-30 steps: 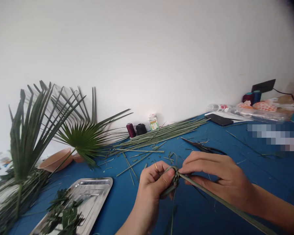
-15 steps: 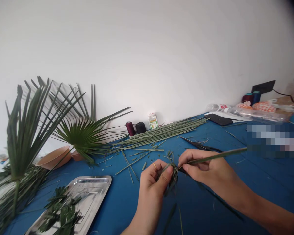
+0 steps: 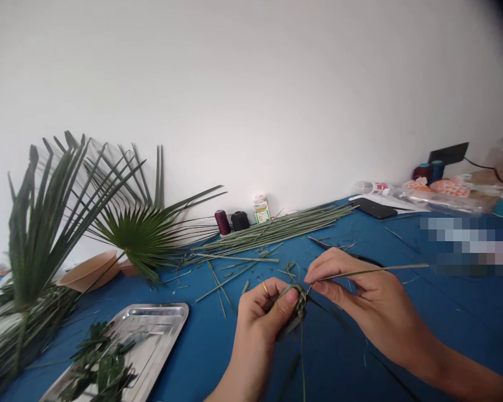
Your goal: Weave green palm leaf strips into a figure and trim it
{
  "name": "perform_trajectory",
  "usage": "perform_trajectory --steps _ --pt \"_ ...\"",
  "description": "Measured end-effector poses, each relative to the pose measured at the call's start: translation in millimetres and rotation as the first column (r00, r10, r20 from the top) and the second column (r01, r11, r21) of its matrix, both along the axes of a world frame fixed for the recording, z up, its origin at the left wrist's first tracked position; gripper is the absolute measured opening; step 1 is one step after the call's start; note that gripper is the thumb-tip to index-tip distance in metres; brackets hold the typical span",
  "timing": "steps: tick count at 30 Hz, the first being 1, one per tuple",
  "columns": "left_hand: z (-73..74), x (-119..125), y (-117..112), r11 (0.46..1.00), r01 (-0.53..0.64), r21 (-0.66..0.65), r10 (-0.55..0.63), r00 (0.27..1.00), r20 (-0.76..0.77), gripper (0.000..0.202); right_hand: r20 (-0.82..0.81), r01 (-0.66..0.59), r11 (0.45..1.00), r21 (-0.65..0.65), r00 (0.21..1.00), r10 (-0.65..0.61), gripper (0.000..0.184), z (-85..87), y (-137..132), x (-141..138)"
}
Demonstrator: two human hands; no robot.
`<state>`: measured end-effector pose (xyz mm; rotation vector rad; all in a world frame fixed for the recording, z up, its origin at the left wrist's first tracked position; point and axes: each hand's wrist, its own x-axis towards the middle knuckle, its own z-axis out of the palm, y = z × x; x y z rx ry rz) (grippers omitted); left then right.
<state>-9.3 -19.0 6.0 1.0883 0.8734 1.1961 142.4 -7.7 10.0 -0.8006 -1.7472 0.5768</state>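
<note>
The left hand [image 3: 260, 315] (a ring [image 3: 265, 288] on one finger) has its grip closed on a plaited knot of palm-leaf strips [image 3: 300, 306], held above the blue surface [image 3: 209, 340]. The right hand [image 3: 366, 287], just beside it, has its grip pinched on a narrow leaf strip [image 3: 396, 268], the free end extending rightward. Beyond lie dark scissors [image 3: 318, 242], partly hidden, and a bundle of leaf strips [image 3: 285, 230].

Maroon spool [image 3: 222, 222], black spool [image 3: 240, 221], small carton [image 3: 261, 212] beyond the grip, leftward; dark phone [image 3: 375, 207], plastic bottle [image 3: 374, 188] beyond it, rightward.
</note>
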Motion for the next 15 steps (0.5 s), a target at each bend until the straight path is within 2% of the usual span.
perform_trajectory --steps 1,3,5,10,15 --pt "0.6 -1 0 1.000 0.015 0.004 -0.015 1.000 -0.009 0.024 0.031 0.003 0.996 0.086 1.000 -0.005 0.010 -0.2 1 1" --pt "0.9 -3 1 0.999 0.045 0.016 -0.044 0.999 -0.031 0.024 0.091 -0.008 0.988 0.157 0.996 -0.007 0.013 0.2 2 4" --pt "0.4 -5 1 0.996 0.080 0.034 -0.078 0.995 -0.057 0.024 0.129 -0.026 0.992 0.124 0.992 0.010 0.013 2.2 3 5" --pt "0.2 -11 3 0.979 0.188 0.076 -0.172 0.969 -0.179 0.025 0.140 -0.094 0.993 -0.068 0.985 0.103 0.010 10.5 1 3" --pt "-0.4 -14 1 0.957 0.233 0.170 -0.145 0.899 -0.413 0.030 0.135 -0.060 0.994 -0.095 0.988 0.073 0.008 12.1 0 1"
